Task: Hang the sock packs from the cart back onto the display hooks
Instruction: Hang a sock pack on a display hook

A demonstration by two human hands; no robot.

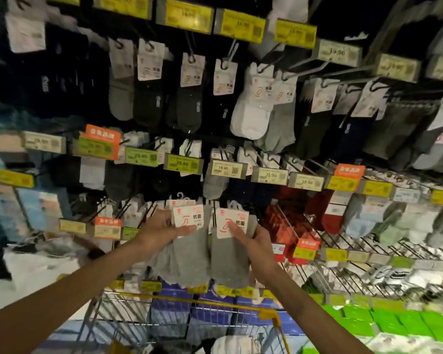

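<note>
**Sock packs (187, 259) held up before the hooks (304, 71), one in each hand**

Two grey packs are held side by side, just apart, above the cart (210, 303) and in front of the lower rows of the display. The left pack (187, 217) is gripped by the left hand (161, 231): the fingers are curled round the edge of its white card, with a fingertip laid across the card's lower face. The right pack (230, 223) is gripped by the right hand (253, 241), the thumb pressed on the front of the card and the other fingers wrapped behind the grey sock. Both cards are turned towards the camera and both socks hang down below the hands. Small plastic hangers are seen at the tops of the cards; whether either is caught on a hook cannot be told.

Rows of packs are hung from the hooks above, among them white socks (251, 116) beside grey and black ones. Yellow price tags (188, 15) are fixed at the hook ends. Red packs (325, 213) are hung to the right, and green packs (384, 320) are stacked at the lower right. Part of the cart's wire basket and yellow bar is seen at the bottom.
</note>
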